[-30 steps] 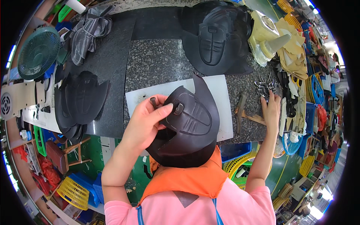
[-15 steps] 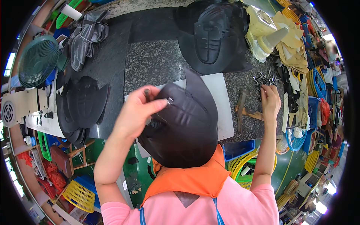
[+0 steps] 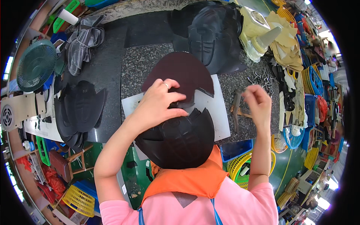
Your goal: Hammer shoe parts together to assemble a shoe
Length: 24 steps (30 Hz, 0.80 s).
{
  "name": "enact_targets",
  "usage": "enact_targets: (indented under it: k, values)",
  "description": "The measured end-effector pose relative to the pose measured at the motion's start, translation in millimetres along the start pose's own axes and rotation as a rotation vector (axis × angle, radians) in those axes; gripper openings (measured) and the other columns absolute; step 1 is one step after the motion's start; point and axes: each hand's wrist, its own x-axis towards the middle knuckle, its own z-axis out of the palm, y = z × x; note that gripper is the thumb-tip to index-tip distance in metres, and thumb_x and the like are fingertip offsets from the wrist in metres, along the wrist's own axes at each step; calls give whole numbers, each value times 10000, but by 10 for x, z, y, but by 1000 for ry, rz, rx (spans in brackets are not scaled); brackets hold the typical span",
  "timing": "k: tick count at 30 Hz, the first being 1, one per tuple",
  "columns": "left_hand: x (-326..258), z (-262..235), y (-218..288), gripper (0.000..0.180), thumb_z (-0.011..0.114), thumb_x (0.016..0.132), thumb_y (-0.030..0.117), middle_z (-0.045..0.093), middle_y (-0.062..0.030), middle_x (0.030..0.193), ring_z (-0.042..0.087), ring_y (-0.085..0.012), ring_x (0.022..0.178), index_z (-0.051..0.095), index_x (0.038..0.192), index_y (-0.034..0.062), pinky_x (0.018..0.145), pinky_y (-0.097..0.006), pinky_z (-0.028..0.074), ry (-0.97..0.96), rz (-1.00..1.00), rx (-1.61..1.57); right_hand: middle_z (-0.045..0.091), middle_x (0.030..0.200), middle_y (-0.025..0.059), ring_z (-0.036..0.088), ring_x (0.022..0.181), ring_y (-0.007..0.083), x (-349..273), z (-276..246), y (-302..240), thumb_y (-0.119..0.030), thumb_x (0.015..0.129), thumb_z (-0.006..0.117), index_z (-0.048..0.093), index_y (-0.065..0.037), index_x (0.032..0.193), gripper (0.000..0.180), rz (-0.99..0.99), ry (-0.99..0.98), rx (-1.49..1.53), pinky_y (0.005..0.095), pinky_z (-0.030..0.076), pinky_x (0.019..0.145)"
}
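Observation:
In front of me lie two parts of black moulded sheet: a ribbed black panel (image 3: 183, 137) nearest my body, and a maroon-brown panel (image 3: 178, 67) lying flat just beyond it. Whether they are joined is hidden beneath my hand. My left hand (image 3: 155, 103), a ring on one finger, rests over the spot where they meet, its thumb and fingers spread apart. To the right, my right hand (image 3: 258, 103) is raised above the worktop with thumb and fingertips pinched together. What they hold is too small to make out. Beside it lies a scatter of small shiny metal pieces (image 3: 264, 80).
A white sheet (image 3: 221, 120) lies under the panels. A hammer-like tool (image 3: 236, 112) is by my right hand. Stacked black panels stand at left (image 3: 80, 112) and far side (image 3: 208, 37). A weighing scale (image 3: 255, 22) and a green fan (image 3: 36, 65) flank the worktop.
The maroon-brown face has come into view on the far side. My left hand has shifted right and spread from its pinch. My right hand has lifted away from the metal pieces, towards the left.

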Motion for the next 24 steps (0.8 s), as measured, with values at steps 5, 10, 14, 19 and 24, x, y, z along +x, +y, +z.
enact_targets:
  k: [5,10,14,19,24]
  values:
    - [-112,75,624,244,769,686,122,589,-62,764,539,-246,719,651,887,49,641,-341,440,103,-99,-208,616,765,47,600,715,125,-180,404,-593,20,783,648,630,1,861,83,-180,-555,178,264,483,650]
    - [-251,24,698,121,734,715,28,583,-48,681,507,-224,631,637,786,43,591,-319,402,158,-165,-235,620,772,55,608,713,135,-187,525,-661,5,789,652,634,-11,872,86,-218,-637,191,275,484,617]
    - [-356,191,676,111,727,727,62,571,-44,680,508,-225,620,631,781,55,564,-332,416,211,-180,-341,614,797,47,594,713,116,-326,638,-584,2,814,640,632,-4,906,93,-135,-669,328,259,482,642]
    - [-367,163,662,124,734,705,43,551,-35,655,485,-216,588,620,753,55,532,-327,400,287,-137,-314,611,863,16,584,804,65,-458,786,-680,-15,879,625,619,27,928,65,240,-512,763,210,478,711]
    - [-400,209,646,152,754,673,24,533,-10,627,461,-191,545,620,729,68,489,-300,378,359,-40,-238,607,876,9,577,818,53,-513,765,-592,-46,889,639,625,33,917,85,330,-607,863,201,472,716]
